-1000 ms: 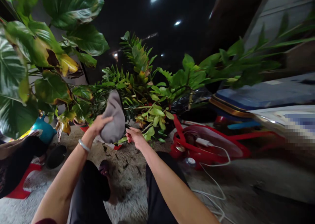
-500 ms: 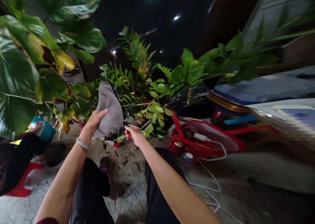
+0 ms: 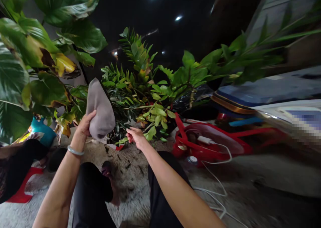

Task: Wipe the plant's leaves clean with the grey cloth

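Grey cloth [image 3: 100, 111] gripped in left hand [image 3: 84, 126]; right hand [image 3: 136, 137] half-closed near ZZ plant [image 3: 150, 101]; plant in red pot [image 3: 118, 147]

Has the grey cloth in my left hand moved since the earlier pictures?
Yes, leftward: the grey cloth now sits further left of the ZZ plant than before, carried by the left hand.
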The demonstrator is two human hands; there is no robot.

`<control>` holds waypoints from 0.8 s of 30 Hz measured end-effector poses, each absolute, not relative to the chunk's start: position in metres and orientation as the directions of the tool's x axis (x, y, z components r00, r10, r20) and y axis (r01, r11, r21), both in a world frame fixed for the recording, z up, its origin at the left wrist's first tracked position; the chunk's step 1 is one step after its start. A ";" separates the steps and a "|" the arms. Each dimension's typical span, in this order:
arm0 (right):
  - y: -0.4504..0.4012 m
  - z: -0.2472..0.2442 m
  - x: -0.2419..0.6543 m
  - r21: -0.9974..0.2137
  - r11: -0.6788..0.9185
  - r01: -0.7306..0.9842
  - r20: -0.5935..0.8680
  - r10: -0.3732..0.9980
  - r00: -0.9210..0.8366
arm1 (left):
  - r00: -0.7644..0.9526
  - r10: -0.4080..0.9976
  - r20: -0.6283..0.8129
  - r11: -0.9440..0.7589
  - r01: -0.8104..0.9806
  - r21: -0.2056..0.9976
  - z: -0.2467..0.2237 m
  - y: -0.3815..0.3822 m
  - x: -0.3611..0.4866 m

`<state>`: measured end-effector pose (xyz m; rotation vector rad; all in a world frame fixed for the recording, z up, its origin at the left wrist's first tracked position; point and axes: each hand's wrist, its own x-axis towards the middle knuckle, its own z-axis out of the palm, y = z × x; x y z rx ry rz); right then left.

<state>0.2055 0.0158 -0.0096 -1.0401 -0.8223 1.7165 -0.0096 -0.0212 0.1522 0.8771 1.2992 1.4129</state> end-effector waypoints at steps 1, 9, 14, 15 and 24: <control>0.015 -0.010 0.206 -0.860 -0.345 -0.376 -0.287 0.936 -0.203 | -0.214 0.967 -0.138 0.109 -0.140 0.984 0.140 -0.025 -0.008; 0.013 -0.012 0.214 -0.874 -0.315 -0.370 -0.256 0.946 -0.200 | 0.034 0.952 -0.304 0.304 0.028 0.952 0.102 -0.107 -0.033; 0.012 -0.011 0.209 -0.892 -0.295 -0.344 -0.243 0.952 -0.186 | -0.410 0.912 0.000 -0.074 -0.164 0.984 0.158 -0.062 -0.040; 0.012 -0.010 0.209 -0.888 -0.294 -0.354 -0.242 0.953 -0.185 | -0.433 0.901 -0.002 -0.083 -0.177 0.981 0.160 -0.053 -0.038; 0.012 -0.011 0.216 -0.904 -0.273 -0.330 -0.233 0.960 -0.154 | -0.083 0.895 -0.438 0.432 -0.089 0.898 0.063 -0.110 -0.014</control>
